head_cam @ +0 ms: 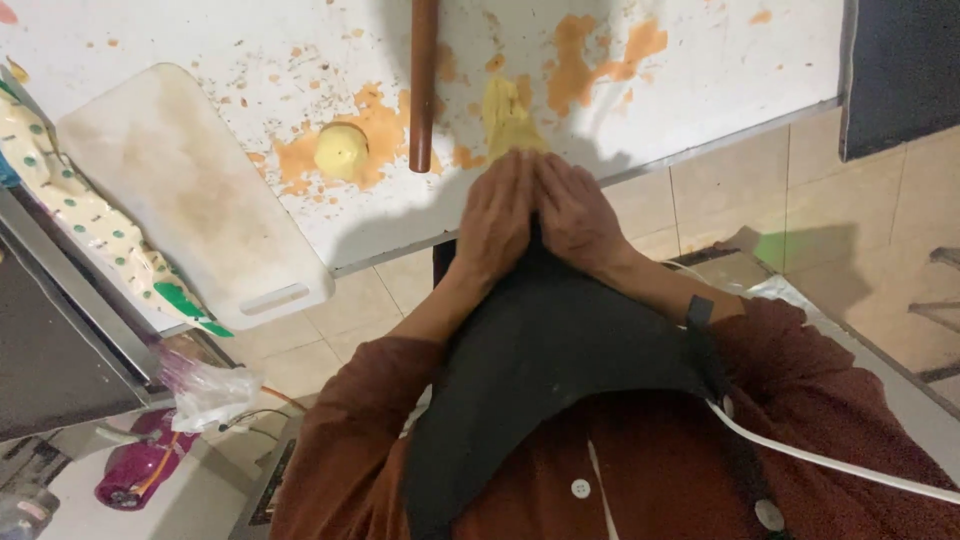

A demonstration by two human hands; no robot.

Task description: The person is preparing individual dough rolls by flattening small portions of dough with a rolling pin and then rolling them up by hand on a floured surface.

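Rust-brown shirt [820, 420] fills the lower frame; left hand [497, 215] and right hand [572, 215], flat and open, press yellow dough [508, 120] on the bench [700, 90].

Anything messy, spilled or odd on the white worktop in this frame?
Yes. Orange-yellow smears and specks are spread across the white table, heaviest around the small yellow dough ball and beside the brown rolling pin. The cutting board is stained brownish. Both hands, left hand and right hand, press a yellow dough piece.

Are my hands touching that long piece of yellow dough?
Touching. The head view shows both fingertips, left hand and right hand, overlapping the long yellow dough with no gap.
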